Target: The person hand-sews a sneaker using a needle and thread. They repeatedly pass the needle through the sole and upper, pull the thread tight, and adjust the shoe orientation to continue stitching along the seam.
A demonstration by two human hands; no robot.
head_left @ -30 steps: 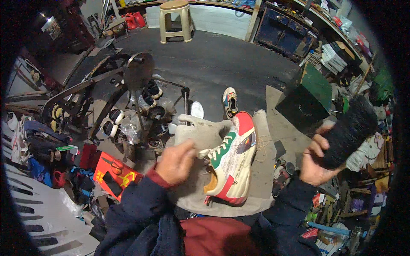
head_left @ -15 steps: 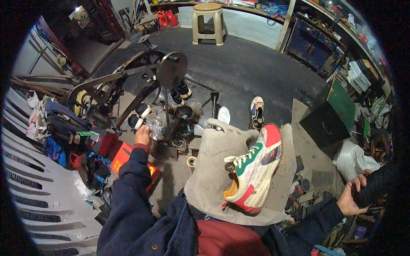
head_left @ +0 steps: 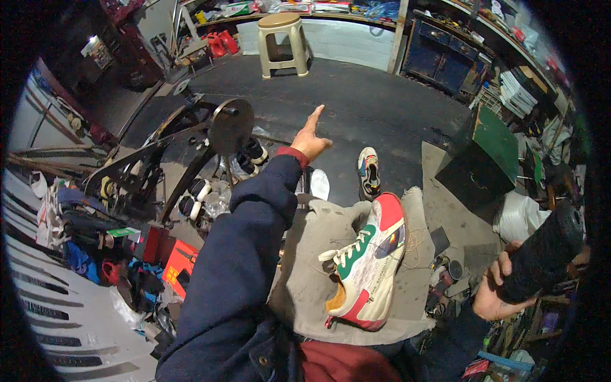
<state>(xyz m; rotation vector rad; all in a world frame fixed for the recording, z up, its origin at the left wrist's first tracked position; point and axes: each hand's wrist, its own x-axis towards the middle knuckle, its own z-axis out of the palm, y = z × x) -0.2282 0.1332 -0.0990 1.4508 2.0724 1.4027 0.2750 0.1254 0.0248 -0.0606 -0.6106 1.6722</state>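
Cloth (head_left: 305,280), grey and stained, lay beneath the multicoloured sneaker (head_left: 372,264). Reckoned from that shoe, a stool (head_left: 280,22) stood on the dark floor (head_left: 363,114) toward 11 o'clock, a green box (head_left: 490,140) between 1 and 2. The left hand (head_left: 310,139) reached out at 11 o'clock, thumb spread from straight fingers; the right hand (head_left: 493,296), at 3, gripped a black spool (head_left: 541,254) whose far end blurred into dark clutter. The left sleeve (head_left: 232,267) partly hid a red package (head_left: 178,264).
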